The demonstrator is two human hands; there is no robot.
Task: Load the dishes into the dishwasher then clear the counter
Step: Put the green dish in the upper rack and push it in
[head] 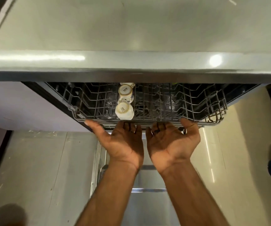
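Head view: the upper dishwasher rack (147, 103) is partly drawn out from under the desk (131, 30), whose top shows no dishes in the part visible here. Three white cups (125, 101) sit upside down in a row near the middle of the rack, one behind another; the rearmost is mostly hidden under the desk edge. The other wire rows visible in this rack look unfilled.

Both hands are at the rack's front rail, palms turned up. The left hand (123, 141) has its fingers curled up under the rail, and its thumb lies stretched along the rail to the left. The right hand (172, 142) mirrors it, fingers hooked beneath the rail and thumb resting on the front edge to the right. So each grip is curled round the front rail, not spread flat. Below them, the lowered dishwasher door (147, 185) shines between the forearms.

The step in hand looks like sliding the rack, though whether in or out cannot be told from this one moment. To do it well, both hands should move together at an even pace, so the rack runs straight on its rails and does not skew. A smooth travel matters because the cups stand loose on the wires and could tip or knock together if the rack jolts. Fingers should clear the underside before the rack meets the tub.
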